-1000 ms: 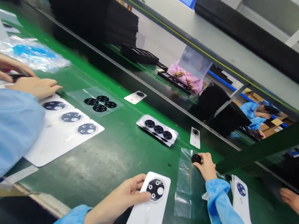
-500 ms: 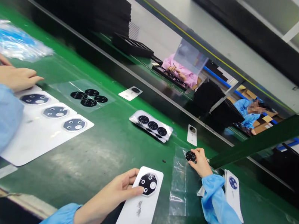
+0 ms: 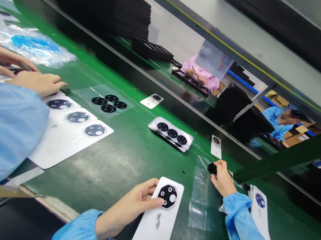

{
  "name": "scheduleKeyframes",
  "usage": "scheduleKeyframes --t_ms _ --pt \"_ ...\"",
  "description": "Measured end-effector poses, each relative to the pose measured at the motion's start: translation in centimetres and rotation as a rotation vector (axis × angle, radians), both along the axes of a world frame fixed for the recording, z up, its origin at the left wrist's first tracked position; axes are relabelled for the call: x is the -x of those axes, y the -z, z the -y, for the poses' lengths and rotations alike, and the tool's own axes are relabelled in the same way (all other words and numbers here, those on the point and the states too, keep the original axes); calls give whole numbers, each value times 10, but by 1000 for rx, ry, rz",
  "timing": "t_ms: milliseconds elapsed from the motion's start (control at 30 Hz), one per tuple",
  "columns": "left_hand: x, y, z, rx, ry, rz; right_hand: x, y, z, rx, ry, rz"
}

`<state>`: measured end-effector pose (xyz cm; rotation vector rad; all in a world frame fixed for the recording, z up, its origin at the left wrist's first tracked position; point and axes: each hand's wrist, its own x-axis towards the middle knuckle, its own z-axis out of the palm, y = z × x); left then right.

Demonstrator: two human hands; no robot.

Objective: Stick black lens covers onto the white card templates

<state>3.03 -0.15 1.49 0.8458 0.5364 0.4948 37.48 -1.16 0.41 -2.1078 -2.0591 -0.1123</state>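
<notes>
My left hand (image 3: 132,202) grips a long white panel (image 3: 150,234), its thumb resting at the edge of a black octagonal plate (image 3: 168,196) with several round holes. Dark lettering runs down the panel below it. Farther right, my right hand (image 3: 224,179) pinches a small black disc (image 3: 211,168) between thumb and fingers. That disc is over the top of a clear plastic sleeve (image 3: 200,201) lying on the bench. Just right of my right forearm lies a stack of similar white panels (image 3: 261,217).
At left, a co-worker's hands (image 3: 37,81) rest over white panels (image 3: 59,140) lying side by side. Several black discs (image 3: 108,108) lie on clear film. A clear tray (image 3: 171,134) holds 3 discs. Single white cards (image 3: 151,100) lie farther back. A green post (image 3: 283,153) slants at right.
The view has shifted, so most things appear slightly farther right. My right hand has turned a little, covering more of the black disc. My left hand keeps its hold on the white panel.
</notes>
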Motion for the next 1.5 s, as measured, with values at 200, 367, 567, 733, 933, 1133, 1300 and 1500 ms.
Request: scheduleKeyframes --t_ms 200,367,567,733,933,1133,1300,1500 --pt "-1 1 1 -5 -6 10 3 -1 -1 4 21 56" --pt "1 2 1 -28 11 12 0 -2 0 9 46 57" --pt "3 2 1 -55 33 2 -1 -1 -1 -4 49 61" --pt "2 5 0 -67 40 8 -6 2 -1 -14 31 53" --pt "1 6 -1 -70 49 12 -13 7 0 -21 12 13" --pt "2 6 0 -71 47 12 -18 4 0 -2 24 -20" --pt "2 5 0 -65 48 6 -18 3 0 15 51 -47" --pt "1 5 -1 -53 38 4 -18 6 -5 27 82 -99"
